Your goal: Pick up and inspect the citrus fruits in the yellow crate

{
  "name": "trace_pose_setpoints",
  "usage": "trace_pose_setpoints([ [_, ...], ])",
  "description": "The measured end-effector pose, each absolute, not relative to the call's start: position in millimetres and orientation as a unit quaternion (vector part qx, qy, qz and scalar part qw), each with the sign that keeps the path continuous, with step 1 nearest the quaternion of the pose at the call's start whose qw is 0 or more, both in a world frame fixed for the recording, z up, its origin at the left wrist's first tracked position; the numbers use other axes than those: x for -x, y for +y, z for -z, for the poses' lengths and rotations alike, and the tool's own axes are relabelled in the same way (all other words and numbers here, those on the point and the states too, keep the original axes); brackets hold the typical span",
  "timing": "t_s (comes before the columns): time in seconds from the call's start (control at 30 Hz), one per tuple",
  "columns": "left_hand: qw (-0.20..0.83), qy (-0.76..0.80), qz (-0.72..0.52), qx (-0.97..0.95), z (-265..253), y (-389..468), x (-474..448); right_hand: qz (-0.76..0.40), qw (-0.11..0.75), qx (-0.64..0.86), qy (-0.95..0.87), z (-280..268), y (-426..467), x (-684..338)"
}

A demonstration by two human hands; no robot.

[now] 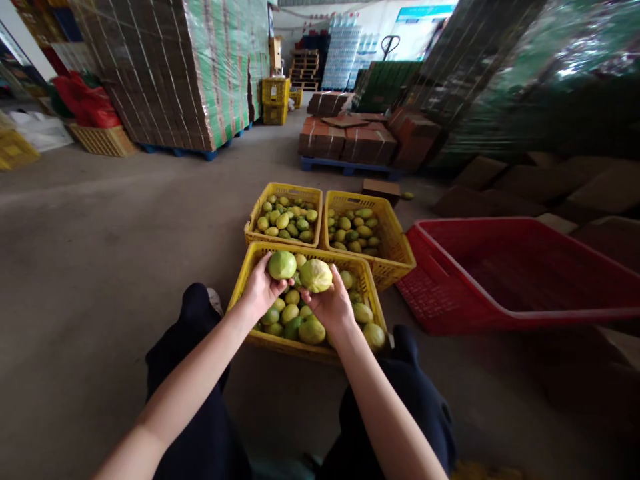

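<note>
My left hand is closed around a smooth, round green fruit. In my right hand sits a paler yellow-green fruit with faint ribs. The two fruits are held side by side, close together, above the nearest yellow crate. More green and yellow fruits fill that crate, partly hidden by my hands and forearms. The exact kind of fruit is not clear.
Two more yellow crates, one at back left and one at back right, hold similar fruit. A red crate stands to the right. Beyond are flattened cartons on a blue pallet and a tall wrapped stack.
</note>
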State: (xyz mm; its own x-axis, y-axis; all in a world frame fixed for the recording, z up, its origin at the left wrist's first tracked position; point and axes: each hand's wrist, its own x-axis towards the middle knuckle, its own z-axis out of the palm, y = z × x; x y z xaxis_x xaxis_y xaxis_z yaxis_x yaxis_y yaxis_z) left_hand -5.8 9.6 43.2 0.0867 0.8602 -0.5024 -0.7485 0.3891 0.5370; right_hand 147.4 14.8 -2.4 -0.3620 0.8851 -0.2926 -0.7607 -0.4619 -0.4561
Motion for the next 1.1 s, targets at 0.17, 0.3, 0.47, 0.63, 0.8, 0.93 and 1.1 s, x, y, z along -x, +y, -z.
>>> trace_pose_setpoints([
  [0.17, 0.73, 0.388, -0.558, -0.068, -37.4, 13.0, -1.9, -0.817, 0.497, 0.268, -0.119, 1.0, 15.5, -143.7],
  [0.3, 0.717, 0.379, -0.574, -0.111, -32.9, 17.6, -9.0, -0.805, 0.513, 0.269, -0.126, 4.2, 18.0, -144.5],
  [0.47, 0.622, 0.422, -0.615, -0.24, -30.7, 18.4, -9.4, -0.712, 0.581, 0.331, -0.213, 4.2, 14.4, -146.2],
  [0.63, 0.5, 0.41, -0.597, -0.474, -33.8, 14.1, 2.9, -0.461, 0.642, 0.449, -0.417, -2.1, 6.1, -158.3],
  [0.8, 0.325, 0.402, -0.539, -0.665, -37.3, 8.1, 8.5, -0.23, 0.612, 0.498, -0.57, -3.6, 2.3, -174.3],
  [0.93, 0.28, 0.392, -0.525, -0.701, -38.3, 3.6, 6.5, -0.139, 0.596, 0.485, -0.625, 0.1, 0.2, -177.6],
  [1.1, 0.308, 0.379, -0.528, -0.695, -38.7, 0.4, 3.3, -0.116, 0.597, 0.476, -0.635, 2.7, -2.2, -175.9],
])
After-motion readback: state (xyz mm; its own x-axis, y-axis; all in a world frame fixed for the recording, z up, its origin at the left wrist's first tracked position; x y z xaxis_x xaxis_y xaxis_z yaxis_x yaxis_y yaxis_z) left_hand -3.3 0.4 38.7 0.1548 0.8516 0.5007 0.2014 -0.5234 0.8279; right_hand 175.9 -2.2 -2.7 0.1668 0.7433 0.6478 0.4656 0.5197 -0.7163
